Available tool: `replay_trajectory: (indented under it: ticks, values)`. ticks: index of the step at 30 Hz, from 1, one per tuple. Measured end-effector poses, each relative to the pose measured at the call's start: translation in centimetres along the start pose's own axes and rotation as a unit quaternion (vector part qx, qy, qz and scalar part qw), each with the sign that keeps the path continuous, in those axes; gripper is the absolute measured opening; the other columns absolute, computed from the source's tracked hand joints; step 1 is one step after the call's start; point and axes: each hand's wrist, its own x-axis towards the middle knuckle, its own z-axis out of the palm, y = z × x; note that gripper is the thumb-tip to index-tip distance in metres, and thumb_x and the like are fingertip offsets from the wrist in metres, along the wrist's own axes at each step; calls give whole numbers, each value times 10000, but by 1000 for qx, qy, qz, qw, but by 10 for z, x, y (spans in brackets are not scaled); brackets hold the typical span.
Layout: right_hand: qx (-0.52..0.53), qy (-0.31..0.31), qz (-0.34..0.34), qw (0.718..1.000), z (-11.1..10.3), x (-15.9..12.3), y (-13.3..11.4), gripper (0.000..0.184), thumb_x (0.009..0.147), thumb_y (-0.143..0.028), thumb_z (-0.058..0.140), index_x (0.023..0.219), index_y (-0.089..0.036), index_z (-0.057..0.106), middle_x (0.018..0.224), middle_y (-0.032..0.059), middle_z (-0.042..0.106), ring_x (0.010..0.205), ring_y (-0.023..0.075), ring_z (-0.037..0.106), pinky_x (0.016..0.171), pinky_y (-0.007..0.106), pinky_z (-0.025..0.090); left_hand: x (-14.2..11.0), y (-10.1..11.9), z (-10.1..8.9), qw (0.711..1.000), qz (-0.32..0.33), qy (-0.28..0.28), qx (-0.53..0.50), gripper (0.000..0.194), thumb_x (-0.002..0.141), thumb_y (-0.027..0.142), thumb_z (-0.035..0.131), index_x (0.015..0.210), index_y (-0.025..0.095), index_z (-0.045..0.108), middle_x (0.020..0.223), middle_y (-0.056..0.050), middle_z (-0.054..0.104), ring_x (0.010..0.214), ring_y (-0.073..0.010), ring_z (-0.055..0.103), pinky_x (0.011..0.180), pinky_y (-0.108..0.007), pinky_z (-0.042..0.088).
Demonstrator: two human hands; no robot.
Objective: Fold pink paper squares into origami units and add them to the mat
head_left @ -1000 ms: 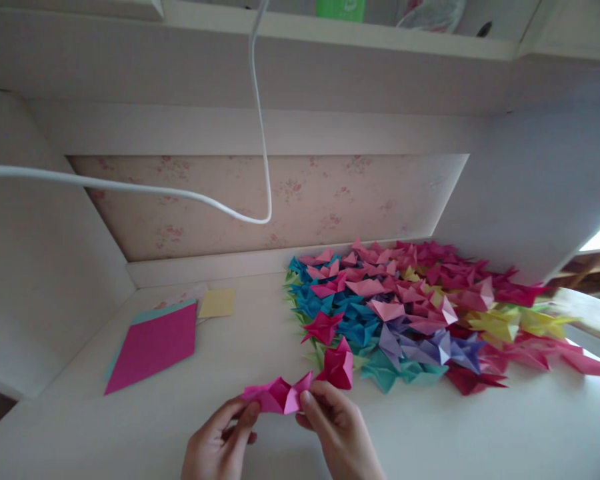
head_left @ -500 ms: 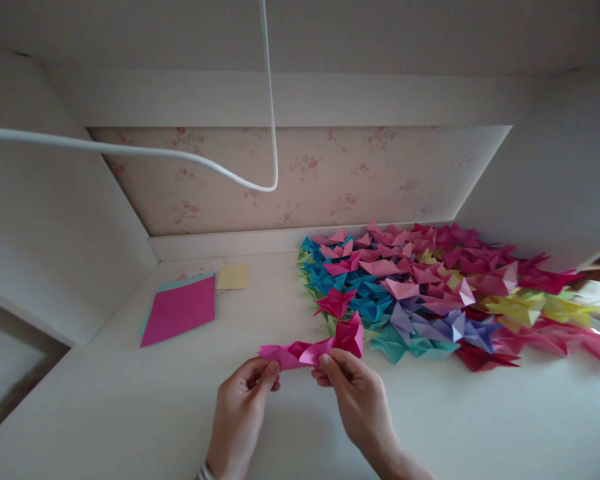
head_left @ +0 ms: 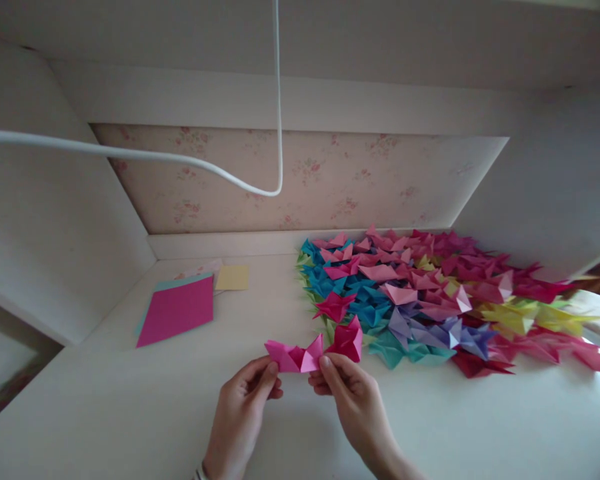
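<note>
Between both hands, just above the white desk, is a bright pink origami boat (head_left: 296, 358) with raised pointed ends and a dip in its middle. My left hand (head_left: 243, 407) pinches its left end between thumb and fingers. At the right end, the thumb and fingers of my right hand (head_left: 353, 400) are closed on the paper. Directly behind my right hand stands a deeper pink origami boat (head_left: 347, 339), partly covered by the fingers. Beyond it spreads a large group of folded paper boats (head_left: 400, 293) in pink, blue, purple, teal, yellow and red.
Left on the white desk (head_left: 180, 413) lie stacked paper sheets, magenta (head_left: 180, 313) on top of teal. A small yellow paper square (head_left: 233, 277) sits beside them. A white cable (head_left: 205, 164) hangs in front of the floral back panel (head_left: 350, 177). White side walls flank the desk.
The held pink boat has tilted and opened up, so its peaks and middle dip show more clearly. Both hands keep their pinch, and the view has shifted slightly.
</note>
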Motion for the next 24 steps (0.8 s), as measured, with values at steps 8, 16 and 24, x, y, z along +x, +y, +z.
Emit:
replay_trajectory:
  ticks: [8, 16, 24]
  values:
    - [-45, 1, -33, 998, -10, -2, -11, 347, 901, -488, 629, 859, -150, 699, 697, 71, 720, 642, 194, 685, 594, 282, 571, -4, 11, 4, 999, -10, -21, -35, 356, 782, 463, 736, 930, 140, 762, 721, -44, 720, 664, -195, 662, 609, -296, 583]
    - [-70, -48, -39, 996, -10, -8, -16, 363, 929, -485, 588, 830, -148, 681, 682, 65, 711, 617, 182, 668, 594, 276, 557, -5, 17, 3, 998, -4, -49, -34, 365, 816, 458, 701, 971, 132, 757, 689, -44, 711, 651, -194, 663, 606, -293, 573]
    - [-41, 18, -41, 998, -1, -10, -9, 383, 881, -526, 635, 848, -148, 683, 684, 78, 719, 625, 202, 699, 585, 294, 597, -12, 19, 2, 997, 43, -36, 44, 313, 883, 460, 613, 867, 157, 691, 642, -30, 702, 600, -190, 679, 603, -283, 539]
